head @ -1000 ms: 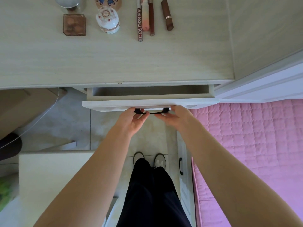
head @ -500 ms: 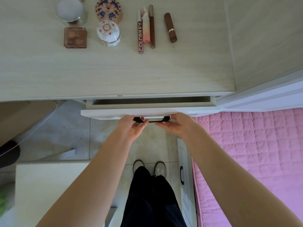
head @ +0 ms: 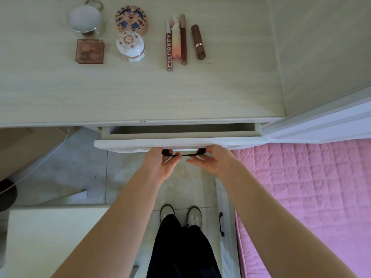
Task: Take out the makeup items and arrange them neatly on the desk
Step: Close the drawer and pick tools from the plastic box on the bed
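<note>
Pale wood drawer point(head: 180, 144) slides nearly shut beneath the table point(head: 140, 93), its gap narrower than a second ago; the left hand point(head: 163, 164) curls its fingers around the black handle point(head: 184, 153), while the right hand point(head: 212, 160) appears to rest flat-fingered beside it, grip unclear; makeup items point(head: 176, 43) already lie in tidy rows on the table, well apart from the drawer, suggesting the arranging is done.
</note>
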